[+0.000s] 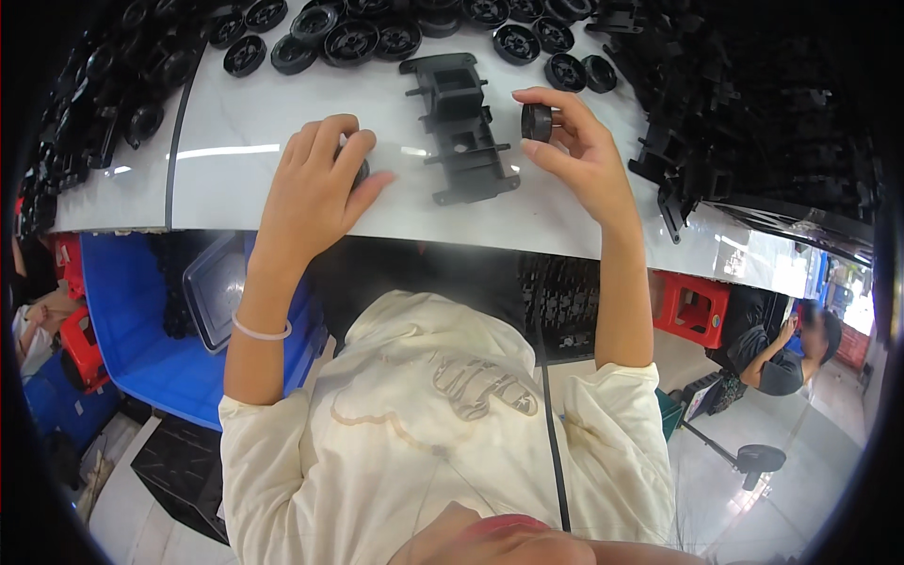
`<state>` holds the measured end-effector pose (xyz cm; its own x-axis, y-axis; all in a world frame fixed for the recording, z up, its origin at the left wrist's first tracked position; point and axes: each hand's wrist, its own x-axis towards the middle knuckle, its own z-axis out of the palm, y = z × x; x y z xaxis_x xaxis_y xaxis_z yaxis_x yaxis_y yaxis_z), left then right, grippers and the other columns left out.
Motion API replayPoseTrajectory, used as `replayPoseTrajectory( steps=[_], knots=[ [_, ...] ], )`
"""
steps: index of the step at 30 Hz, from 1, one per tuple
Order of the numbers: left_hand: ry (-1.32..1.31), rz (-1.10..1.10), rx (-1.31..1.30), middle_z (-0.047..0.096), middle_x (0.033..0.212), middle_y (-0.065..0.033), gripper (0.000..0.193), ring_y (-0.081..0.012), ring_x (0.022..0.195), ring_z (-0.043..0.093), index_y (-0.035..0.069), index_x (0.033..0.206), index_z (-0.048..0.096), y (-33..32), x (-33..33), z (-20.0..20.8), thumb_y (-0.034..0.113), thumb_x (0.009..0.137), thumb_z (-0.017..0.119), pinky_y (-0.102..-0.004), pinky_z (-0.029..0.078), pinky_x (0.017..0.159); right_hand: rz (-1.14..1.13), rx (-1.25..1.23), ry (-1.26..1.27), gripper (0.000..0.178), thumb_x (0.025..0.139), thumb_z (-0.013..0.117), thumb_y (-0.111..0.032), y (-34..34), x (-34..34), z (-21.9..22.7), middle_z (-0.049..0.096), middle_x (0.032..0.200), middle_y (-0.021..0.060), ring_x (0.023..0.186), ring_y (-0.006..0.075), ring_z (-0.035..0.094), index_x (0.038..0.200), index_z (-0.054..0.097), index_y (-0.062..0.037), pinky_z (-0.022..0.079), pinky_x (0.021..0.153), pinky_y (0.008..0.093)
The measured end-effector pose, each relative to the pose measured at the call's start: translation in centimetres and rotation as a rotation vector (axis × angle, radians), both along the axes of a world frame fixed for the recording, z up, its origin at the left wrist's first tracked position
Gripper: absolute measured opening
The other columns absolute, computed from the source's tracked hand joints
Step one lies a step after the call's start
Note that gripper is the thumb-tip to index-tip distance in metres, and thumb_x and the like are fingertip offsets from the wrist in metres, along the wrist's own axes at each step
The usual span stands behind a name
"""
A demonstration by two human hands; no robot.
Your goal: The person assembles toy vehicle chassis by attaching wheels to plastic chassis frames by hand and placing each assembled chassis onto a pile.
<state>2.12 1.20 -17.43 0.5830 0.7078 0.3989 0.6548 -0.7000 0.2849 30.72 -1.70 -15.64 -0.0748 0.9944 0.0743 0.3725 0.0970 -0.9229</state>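
A black plastic chassis-like frame point(463, 141) lies on the white table between my hands, with thin pegs sticking out on both sides. To its right, my right hand point(584, 141) grips a small black wheel point(537, 122) on edge between thumb and fingers, a little apart from the frame. On the left side, my left hand point(320, 179) curls palm-down around another black wheel point(362, 172). Only a sliver of that wheel shows beside the thumb; the fingers hide the rest.
Several loose black wheels point(351, 43) lie along the far side of the white table point(226, 193). Black frames are heaped at the right point(702, 122), more black parts point(104, 113) at the left. Below stand a blue bin point(122, 320) and a red stool point(690, 306). Another person point(777, 363) sits at far right.
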Motion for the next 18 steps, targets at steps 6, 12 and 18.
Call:
replayPoseTrajectory(
  steps=[6, 12, 18],
  knots=[
    [-0.421, 0.062, -0.294, 0.057, 0.086, -0.0108, 0.026, -0.0243, 0.077, 0.054, -0.002, 0.088, 0.057, -0.5, 2.5, -0.2, 0.022, 0.096, 0.049, -0.0305, 0.043, 0.071, 0.108, -0.144, 0.133, 0.045, 0.074, 0.070, -0.004, -1.0, 0.1, 0.0, 0.059, 0.107, 0.0040, 0.096, 0.0135, 0.056, 0.117, 0.058, -0.0053, 0.045, 0.088, 0.0275],
    [-0.730, 0.185, -0.519, 0.055, 0.079, -0.0154, 0.033, -0.0319, 0.071, 0.052, -0.002, 0.084, 0.056, -1.3, 6.2, -0.2, 0.024, 0.099, 0.042, -0.0349, 0.043, 0.067, 0.094, -0.083, 0.157, 0.050, 0.071, 0.074, -0.004, -1.5, -0.6, -0.9, 0.061, 0.109, 0.0060, 0.099, 0.0169, 0.058, 0.118, 0.056, -0.0036, 0.044, 0.093, 0.0303],
    [-0.709, 0.181, -0.497, 0.056, 0.078, -0.0126, 0.037, -0.0235, 0.069, 0.052, -0.001, 0.084, 0.057, -1.1, 5.6, -0.3, 0.026, 0.101, 0.039, -0.0314, 0.042, 0.065, 0.014, 0.025, -0.067, 0.050, 0.070, 0.075, -0.008, -1.9, -0.4, -0.4, 0.061, 0.106, 0.0063, 0.097, 0.0180, 0.057, 0.117, 0.056, -0.0047, 0.045, 0.089, 0.0307]
  ],
)
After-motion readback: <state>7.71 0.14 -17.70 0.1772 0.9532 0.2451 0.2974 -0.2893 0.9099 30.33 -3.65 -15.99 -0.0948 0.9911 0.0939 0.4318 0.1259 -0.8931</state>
